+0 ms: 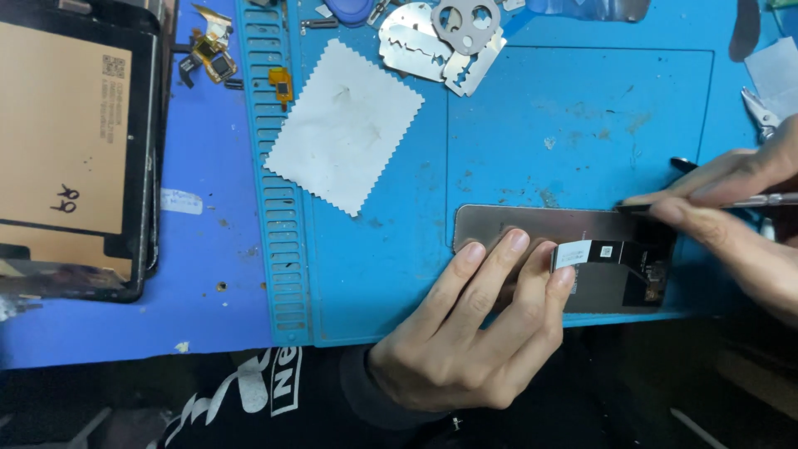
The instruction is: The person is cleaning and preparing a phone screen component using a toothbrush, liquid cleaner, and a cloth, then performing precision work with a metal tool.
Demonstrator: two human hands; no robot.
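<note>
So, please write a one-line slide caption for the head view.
Left hand steadies a flat grey phone panel on the blue mat; right hand applies thin metal tool.

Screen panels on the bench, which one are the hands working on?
The smaller grey panel on the teal mat, under the left hand; the larger black-framed one lies untouched far left.

Blue work mat (374,274) on blue bench (208,274).

Bright, even light falls from above on my blue tabletop (208,274). My hands cast only soft shadows. Glare on the metal blades (440,41); the near edge is dim and slightly blurred.
</note>
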